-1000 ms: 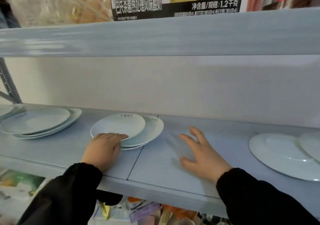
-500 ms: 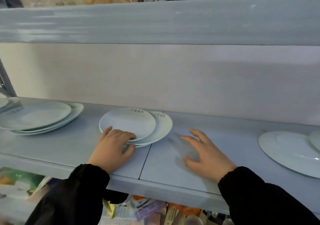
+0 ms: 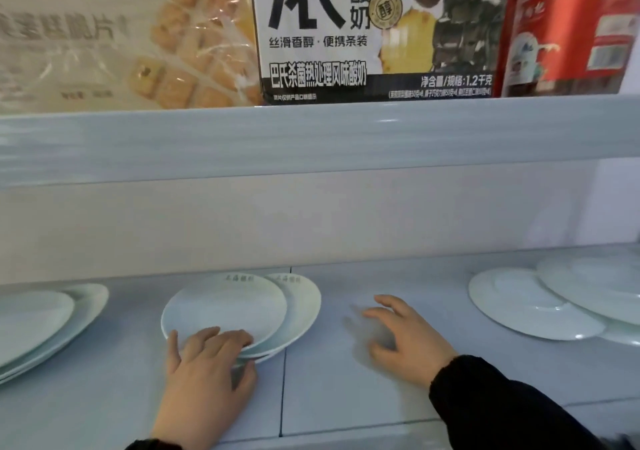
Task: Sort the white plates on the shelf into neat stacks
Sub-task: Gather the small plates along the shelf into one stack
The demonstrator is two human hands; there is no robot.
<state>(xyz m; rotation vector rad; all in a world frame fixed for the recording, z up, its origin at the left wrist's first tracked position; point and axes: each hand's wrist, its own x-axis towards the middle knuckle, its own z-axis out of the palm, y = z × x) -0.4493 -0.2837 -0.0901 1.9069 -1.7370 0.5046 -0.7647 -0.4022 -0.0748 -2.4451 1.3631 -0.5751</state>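
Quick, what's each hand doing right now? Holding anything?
Left hand: fingers curled over the near rim of the top small plate, gripping it.
Right hand: open, fingers spread over the shelf, holding nothing.

Soft even light; right hand (image 3: 412,338) blurred (perhaps motion).
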